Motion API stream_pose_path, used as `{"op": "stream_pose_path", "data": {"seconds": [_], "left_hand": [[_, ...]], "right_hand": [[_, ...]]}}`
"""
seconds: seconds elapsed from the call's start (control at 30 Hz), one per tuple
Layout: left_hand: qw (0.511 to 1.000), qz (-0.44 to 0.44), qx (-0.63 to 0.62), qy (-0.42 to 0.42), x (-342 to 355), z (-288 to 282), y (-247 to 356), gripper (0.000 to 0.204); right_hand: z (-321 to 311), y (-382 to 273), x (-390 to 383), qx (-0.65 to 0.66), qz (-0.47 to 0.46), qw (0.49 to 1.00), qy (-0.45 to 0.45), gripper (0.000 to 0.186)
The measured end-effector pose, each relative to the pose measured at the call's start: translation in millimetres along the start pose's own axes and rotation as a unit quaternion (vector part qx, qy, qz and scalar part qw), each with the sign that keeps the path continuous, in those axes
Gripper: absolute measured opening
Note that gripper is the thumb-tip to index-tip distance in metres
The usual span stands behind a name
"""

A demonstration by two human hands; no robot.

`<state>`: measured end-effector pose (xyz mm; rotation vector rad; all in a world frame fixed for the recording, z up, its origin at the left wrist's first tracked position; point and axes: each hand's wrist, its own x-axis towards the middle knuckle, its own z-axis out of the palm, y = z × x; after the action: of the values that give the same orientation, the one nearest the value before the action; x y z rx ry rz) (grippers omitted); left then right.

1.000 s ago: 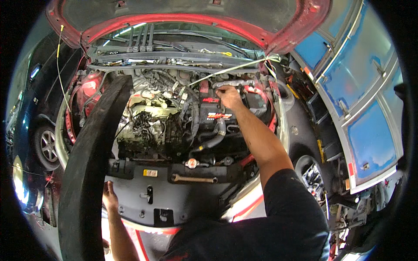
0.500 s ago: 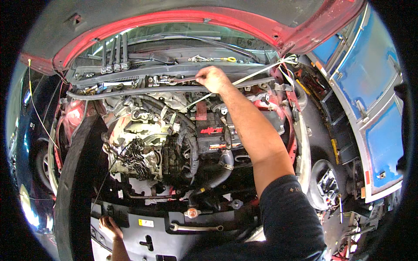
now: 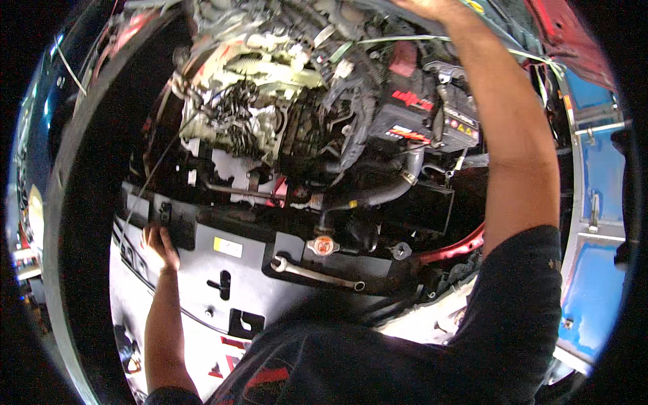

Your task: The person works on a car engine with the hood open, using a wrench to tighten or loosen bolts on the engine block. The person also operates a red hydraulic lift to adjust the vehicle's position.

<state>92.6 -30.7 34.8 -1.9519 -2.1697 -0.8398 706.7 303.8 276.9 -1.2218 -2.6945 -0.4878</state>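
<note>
My left hand (image 3: pixel 160 250) rests on the black plastic front cover (image 3: pixel 196 283) of a car's engine bay. Its fingers are apart and stretched over a dark recess, with nothing seen in them. My right arm reaches across the battery side to the far part of the bay. There my right hand (image 3: pixel 428 7) is cut off by the upper edge, so its fingers and anything in them are hidden. A combination wrench (image 3: pixel 317 273) lies on the cover between my arms, beside the radiator cap (image 3: pixel 323 246).
On the left, a thick black beam (image 3: pixel 88 155) rises beside the engine (image 3: pixel 236 115). A battery (image 3: pixel 405 121) and a bent hose (image 3: pixel 385 192) are right of the engine. A light strap (image 3: pixel 405 40) stretches across the back. Blue panels (image 3: pixel 597 196) stand at the far right.
The view has tilted down and turned, so the engine bay sits higher and more of the front cover shows. My right hand, earlier pinching a flat reddish-brown handle, has slid to the upper edge.
</note>
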Motion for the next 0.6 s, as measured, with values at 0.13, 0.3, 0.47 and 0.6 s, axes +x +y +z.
{"op": "stream_pose_path", "data": {"seconds": [0.13,0.3,0.47,0.6], "left_hand": [[0.999,-0.004,0.052,-0.006,-6,-2,-7,0.025],[0.997,0.021,0.068,-0.019,-5,-7,-13,0.026],[0.996,0.022,0.087,0.002,-8,-5,-22,0.027],[0.996,0.022,0.086,-0.011,-12,-11,-22,0.026]], "right_hand": [[-8,-19,3,0.003,0.108,0.991,-0.081,0.018],[-9,-22,-18,0.293,0.3,0.908,-0.009,0.016],[15,-20,-44,0.605,0.398,0.651,0.227,0.021],[14,-38,-63,0.729,0.362,0.42,0.403,0.02]]}}
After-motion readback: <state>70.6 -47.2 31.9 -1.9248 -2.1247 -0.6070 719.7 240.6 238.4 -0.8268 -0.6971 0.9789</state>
